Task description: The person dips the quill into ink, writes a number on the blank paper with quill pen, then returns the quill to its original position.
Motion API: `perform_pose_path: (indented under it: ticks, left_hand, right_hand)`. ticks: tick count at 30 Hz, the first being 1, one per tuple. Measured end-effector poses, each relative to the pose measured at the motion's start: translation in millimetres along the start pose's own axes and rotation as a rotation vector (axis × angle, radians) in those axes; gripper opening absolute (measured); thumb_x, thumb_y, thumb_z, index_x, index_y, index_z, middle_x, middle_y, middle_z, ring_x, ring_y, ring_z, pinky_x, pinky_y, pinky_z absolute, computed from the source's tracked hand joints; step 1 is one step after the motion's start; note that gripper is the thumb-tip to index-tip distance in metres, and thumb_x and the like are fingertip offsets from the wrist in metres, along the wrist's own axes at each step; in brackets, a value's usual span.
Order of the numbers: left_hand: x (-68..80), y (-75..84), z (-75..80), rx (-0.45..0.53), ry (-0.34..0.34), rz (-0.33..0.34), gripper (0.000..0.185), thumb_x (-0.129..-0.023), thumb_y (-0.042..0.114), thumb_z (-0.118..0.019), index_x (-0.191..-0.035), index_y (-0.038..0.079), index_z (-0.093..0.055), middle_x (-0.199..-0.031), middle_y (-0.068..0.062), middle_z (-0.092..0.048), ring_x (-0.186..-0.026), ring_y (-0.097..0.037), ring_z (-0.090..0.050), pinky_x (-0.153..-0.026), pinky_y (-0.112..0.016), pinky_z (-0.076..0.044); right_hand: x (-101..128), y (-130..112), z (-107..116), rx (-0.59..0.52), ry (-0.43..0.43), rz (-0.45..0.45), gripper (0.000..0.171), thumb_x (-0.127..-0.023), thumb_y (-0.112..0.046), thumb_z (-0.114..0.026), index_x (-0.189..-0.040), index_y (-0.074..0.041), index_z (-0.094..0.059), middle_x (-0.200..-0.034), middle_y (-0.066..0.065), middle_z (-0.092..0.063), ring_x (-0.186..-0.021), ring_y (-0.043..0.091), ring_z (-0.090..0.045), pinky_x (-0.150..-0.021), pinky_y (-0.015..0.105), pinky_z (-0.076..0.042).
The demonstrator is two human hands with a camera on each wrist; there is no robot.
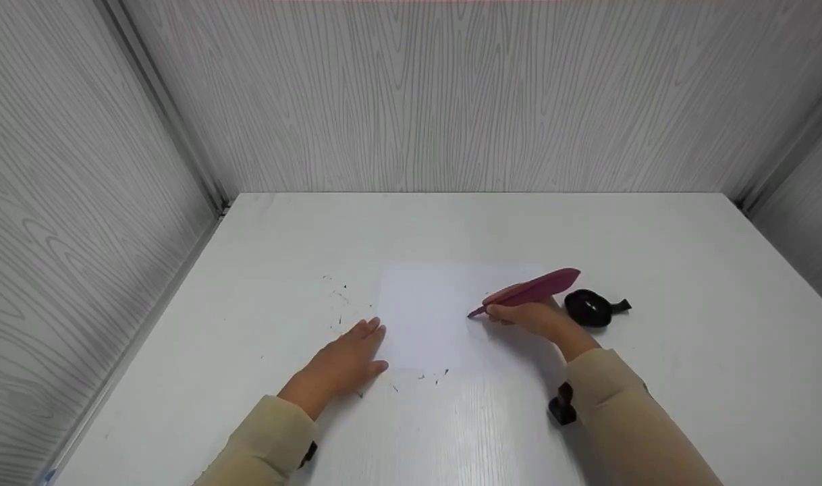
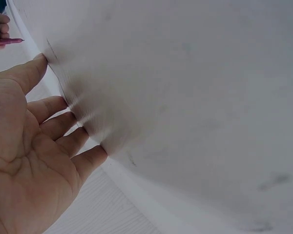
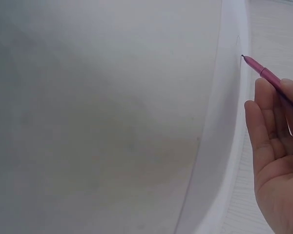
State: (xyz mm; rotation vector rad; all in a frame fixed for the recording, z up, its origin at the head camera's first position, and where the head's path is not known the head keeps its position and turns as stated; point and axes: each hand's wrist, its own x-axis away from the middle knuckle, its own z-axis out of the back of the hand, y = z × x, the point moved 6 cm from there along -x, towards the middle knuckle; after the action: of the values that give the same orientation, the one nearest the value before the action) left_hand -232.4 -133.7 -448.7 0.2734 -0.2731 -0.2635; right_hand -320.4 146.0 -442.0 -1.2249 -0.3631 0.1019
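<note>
A sheet of white paper [image 1: 418,317] lies flat on the white table. My right hand [image 1: 522,316] pinches a dark pink feather pen [image 1: 536,287], its plume leaning up to the right and its tip at the paper. In the right wrist view the slim barrel of the pen [image 3: 267,74] runs from the fingers to a dark tip, beside a faint thin line on the paper [image 3: 232,73]. My left hand [image 1: 347,358] rests palm down at the paper's left edge, fingers extended. The left wrist view shows the fingertips of that hand [image 2: 49,126] touching the surface.
A glossy black rounded object [image 1: 588,309] with a short stem stands just right of the right hand. Small dark marks [image 1: 340,297] dot the table [image 1: 688,378] left of and below the paper. Wood-grained panels [image 1: 411,101] enclose the table at the back and sides.
</note>
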Motion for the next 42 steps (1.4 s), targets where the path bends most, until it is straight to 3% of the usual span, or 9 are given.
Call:
perform_pose_path:
  ticks: [5,12,23,31,35,39,42]
  left_hand:
    - [0.0,0.6,-0.4,-0.006,0.001,-0.006,0.064,-0.097,0.032,-0.055,-0.149,0.004,-0.031,-0.156,-0.009,-0.022,-0.143,-0.027,-0.016,-0.112,-0.048,-0.022]
    - [1.1,1.9,-0.4,-0.009,-0.001,-0.013,0.063,-0.098,0.032,-0.055,-0.148,0.002,-0.031,-0.156,-0.01,-0.022,-0.143,-0.028,-0.016,-0.112,-0.047,-0.021]
    - [1.6,2.2,-2.6,0.008,0.006,-0.021,0.063,-0.098,0.032,-0.055,-0.148,0.003,-0.032,-0.156,-0.01,-0.022,-0.142,-0.029,-0.017,-0.112,-0.048,-0.022]
    - [-0.2,1.5,-2.4,0.008,0.004,-0.007,0.063,-0.098,0.032,-0.055,-0.148,0.004,-0.031,-0.156,-0.009,-0.022,-0.143,-0.028,-0.016,-0.112,-0.047,-0.021]
    - [0.5,2.1,-1.3,-0.005,0.011,-0.012,0.063,-0.098,0.032,-0.055,-0.148,0.003,-0.032,-0.156,-0.009,-0.023,-0.142,-0.029,-0.018,-0.112,-0.048,-0.022]
    - [1.5,2.1,0.4,-0.003,0.013,-0.014,0.063,-0.098,0.031,-0.055,-0.148,0.002,-0.032,-0.155,-0.01,-0.023,-0.142,-0.03,-0.018,-0.111,-0.048,-0.023]
    - [1.9,2.0,1.1,0.001,0.007,-0.011,0.063,-0.098,0.031,-0.055,-0.148,0.002,-0.031,-0.156,-0.01,-0.022,-0.142,-0.029,-0.017,-0.112,-0.048,-0.022]
  right_hand:
    - [0,3,1,0.036,0.001,-0.023,0.027,-0.083,-0.023,-0.076,-0.105,-0.008,-0.072,-0.088,0.004,-0.072,-0.081,0.012,-0.065,-0.076,0.027,-0.05]
    - [0,5,0,0.007,0.003,-0.033,0.028,-0.083,-0.022,-0.076,-0.105,-0.007,-0.072,-0.089,0.005,-0.072,-0.082,0.013,-0.066,-0.077,0.026,-0.05]
    - [1,-2,4,-0.174,-0.025,0.08,0.029,-0.086,-0.01,-0.071,-0.111,0.004,-0.067,-0.099,0.012,-0.071,-0.089,0.016,-0.068,-0.084,0.032,-0.053]
    - [3,-6,8,-0.163,-0.031,0.099,0.032,-0.088,-0.015,-0.071,-0.114,0.002,-0.067,-0.102,0.016,-0.07,-0.09,0.016,-0.067,-0.087,0.033,-0.052]
    - [3,-6,9,-0.133,-0.038,0.093,0.036,-0.088,-0.021,-0.071,-0.117,0.0,-0.066,-0.108,0.019,-0.068,-0.095,0.019,-0.067,-0.092,0.037,-0.049]
    - [5,-5,13,-0.122,-0.043,0.083,0.039,-0.088,-0.027,-0.07,-0.119,-0.003,-0.066,-0.11,0.016,-0.068,-0.102,0.023,-0.065,-0.103,0.047,-0.037]
    - [6,-4,16,-0.112,-0.038,0.081,0.041,-0.088,-0.031,-0.07,-0.119,-0.005,-0.066,-0.112,0.016,-0.067,-0.104,0.024,-0.064,-0.106,0.047,-0.034]
